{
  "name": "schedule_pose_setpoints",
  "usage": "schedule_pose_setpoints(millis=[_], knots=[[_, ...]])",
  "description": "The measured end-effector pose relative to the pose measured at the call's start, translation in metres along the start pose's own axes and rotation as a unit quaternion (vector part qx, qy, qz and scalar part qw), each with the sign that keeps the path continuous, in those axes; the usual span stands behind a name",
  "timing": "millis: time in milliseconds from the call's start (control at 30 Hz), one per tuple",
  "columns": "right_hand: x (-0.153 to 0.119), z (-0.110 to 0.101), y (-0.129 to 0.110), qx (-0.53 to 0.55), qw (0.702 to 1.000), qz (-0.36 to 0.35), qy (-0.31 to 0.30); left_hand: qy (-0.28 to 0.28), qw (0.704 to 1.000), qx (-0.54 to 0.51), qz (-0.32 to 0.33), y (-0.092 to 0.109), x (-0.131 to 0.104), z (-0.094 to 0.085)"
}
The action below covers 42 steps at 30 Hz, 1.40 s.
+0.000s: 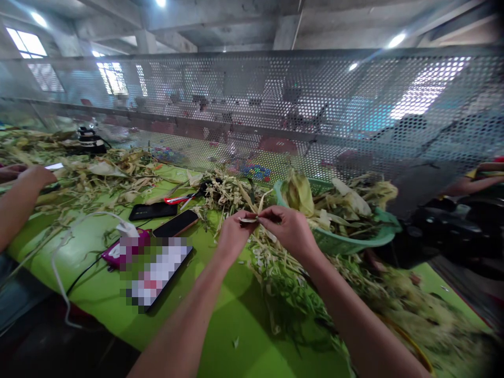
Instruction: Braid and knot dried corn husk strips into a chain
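Note:
My left hand [232, 233] and my right hand [289, 228] meet over the green table [226, 325], fingertips almost touching. Both are closed in a pinch on a narrow strip of dry corn husk [249, 220], whose pale ends stick up between the fingers. Beyond them lies a pile of curled husk scraps [226, 197]. Right of my hands, a green plastic basket [348, 244] holds larger husk leaves [298, 194]. Green and pale shreds [293, 294] cover the table beneath my right forearm.
To the left lie a lit phone [167, 270], two dark phones [176, 224], a purple power strip [126, 247] with a white cable [59, 273], and a red cutter [179, 199]. A perforated metal partition [236, 115] spans the back. A co-worker's arm [19, 199] reaches in at left.

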State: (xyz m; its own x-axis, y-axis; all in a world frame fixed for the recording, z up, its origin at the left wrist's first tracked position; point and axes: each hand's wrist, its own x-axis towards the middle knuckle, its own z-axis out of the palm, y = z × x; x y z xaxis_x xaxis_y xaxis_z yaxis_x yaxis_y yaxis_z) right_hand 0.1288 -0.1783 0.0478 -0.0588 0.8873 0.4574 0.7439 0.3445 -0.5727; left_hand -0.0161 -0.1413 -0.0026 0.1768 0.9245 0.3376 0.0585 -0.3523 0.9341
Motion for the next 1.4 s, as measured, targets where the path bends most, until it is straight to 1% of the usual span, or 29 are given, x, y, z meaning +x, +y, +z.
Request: schedule_pose_setpoints(millis=[167,300,400,533,633,767,867,967,1033,1100,1200,1300,1400], knots=[[0.002,0.000,0.004,-0.006,1.000,0.000,-0.016,-0.004,1.000,0.019,-0.005,0.004,-0.002,0.000],[0.004,0.002,0.008,-0.013,1.000,-0.007,-0.017,-0.007,1.000,-0.011,-0.009,0.004,-0.002,0.001],[0.006,0.008,0.013,0.067,0.997,0.030,-0.020,-0.007,0.997,-0.073,-0.030,0.004,0.000,0.002],[0.008,0.013,0.015,0.213,0.972,0.097,-0.038,-0.007,0.986,-0.155,-0.055,0.004,0.001,0.003],[0.007,0.012,0.013,0.248,0.962,0.108,-0.042,-0.010,0.979,-0.196,-0.064,0.001,0.001,0.003],[0.007,0.007,0.011,0.218,0.972,0.084,-0.028,-0.017,0.971,-0.224,-0.079,-0.003,0.002,0.003],[0.007,0.006,0.010,0.191,0.979,0.061,-0.030,-0.011,0.968,-0.231,-0.094,-0.002,0.003,0.002],[0.007,0.006,0.010,0.171,0.984,0.047,-0.014,0.000,0.959,-0.263,-0.107,0.000,0.003,0.001],[0.005,0.008,0.010,0.157,0.986,0.047,-0.014,0.011,0.951,-0.288,-0.112,0.000,0.003,0.001],[0.004,0.010,0.011,0.137,0.989,0.051,-0.027,0.020,0.945,-0.306,-0.115,0.000,0.003,0.001],[0.001,0.014,0.013,0.116,0.991,0.052,-0.032,0.024,0.938,-0.322,-0.127,0.001,0.002,0.001],[0.002,0.017,0.015,0.116,0.991,0.058,-0.026,0.022,0.938,-0.318,-0.135,0.003,0.003,0.001],[0.004,0.016,0.016,0.139,0.987,0.070,-0.030,0.026,0.945,-0.301,-0.129,0.006,0.004,0.000]])
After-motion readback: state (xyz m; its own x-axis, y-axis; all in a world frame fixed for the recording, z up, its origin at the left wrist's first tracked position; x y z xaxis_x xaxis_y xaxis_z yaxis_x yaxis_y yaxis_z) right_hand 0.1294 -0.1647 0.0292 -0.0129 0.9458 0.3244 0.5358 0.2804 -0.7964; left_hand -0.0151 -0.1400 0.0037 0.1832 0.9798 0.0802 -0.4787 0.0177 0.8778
